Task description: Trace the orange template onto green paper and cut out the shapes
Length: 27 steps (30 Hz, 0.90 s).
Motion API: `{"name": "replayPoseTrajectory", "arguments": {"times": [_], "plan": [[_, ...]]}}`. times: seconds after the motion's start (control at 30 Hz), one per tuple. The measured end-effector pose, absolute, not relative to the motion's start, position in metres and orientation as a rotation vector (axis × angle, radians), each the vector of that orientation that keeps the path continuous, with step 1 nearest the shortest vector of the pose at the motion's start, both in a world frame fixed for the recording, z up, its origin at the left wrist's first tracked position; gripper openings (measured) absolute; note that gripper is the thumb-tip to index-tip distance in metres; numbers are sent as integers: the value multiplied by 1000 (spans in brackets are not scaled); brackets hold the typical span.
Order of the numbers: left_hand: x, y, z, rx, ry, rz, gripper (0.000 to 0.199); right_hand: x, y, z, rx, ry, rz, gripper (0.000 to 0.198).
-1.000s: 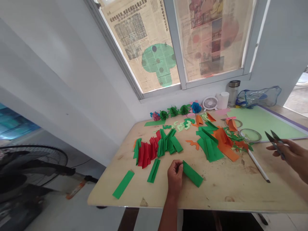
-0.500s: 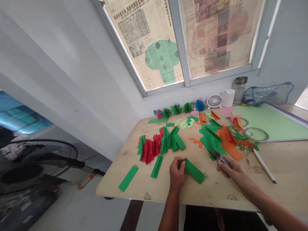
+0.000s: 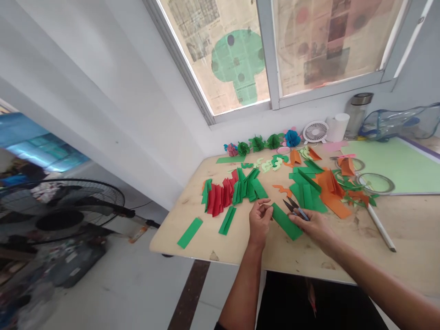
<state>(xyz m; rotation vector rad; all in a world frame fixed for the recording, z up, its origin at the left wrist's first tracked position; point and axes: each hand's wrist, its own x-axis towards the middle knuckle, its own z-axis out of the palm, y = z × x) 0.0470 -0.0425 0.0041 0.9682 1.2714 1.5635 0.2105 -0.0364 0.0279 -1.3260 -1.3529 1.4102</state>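
Pinched between my left hand's (image 3: 260,225) thumb and fingers is the upper left end of a green paper strip (image 3: 286,222), slanting down to the right. My right hand (image 3: 314,225) grips a pair of scissors (image 3: 296,210), its blades slightly apart and pointing up and left, above the strip. The right fingertips are close to the strip's right side; whether they touch it I cannot tell. To the left lie a folded green strip (image 3: 227,221) and a flat green strip (image 3: 190,233). Behind them stand folded red papers (image 3: 216,199) and folded green papers (image 3: 246,187).
Loose green papers (image 3: 305,195) and orange papers (image 3: 332,201) lie beyond my right hand. Tape rolls (image 3: 375,182) and a white pen-like stick (image 3: 381,228) are at the right. Paper flowers (image 3: 257,143), a small fan (image 3: 315,132) and a bottle (image 3: 357,114) line the wall.
My right hand has moved left with the scissors, closer to the strip. My left hand still pinches the strip, now lifted slightly. The whole view has shifted.
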Motion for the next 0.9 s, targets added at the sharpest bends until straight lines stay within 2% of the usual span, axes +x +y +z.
{"name": "replayPoseTrajectory", "arguments": {"times": [0.33, 0.47, 0.63, 0.9], "plan": [[78, -56, 1, 909, 1312, 1622, 53, 215, -30, 14, -1309, -1251, 1342, 43], [89, -75, -7, 966, 1348, 1599, 46, 217, -31, 9, -1283, -1240, 1295, 46], [93, -86, -11, 1024, 1374, 1570, 36, 214, -33, 6, -1272, -1246, 1260, 42], [93, -88, -12, 1038, 1490, 1596, 39, 214, -32, -5, -1244, -1327, 1226, 33]]}}
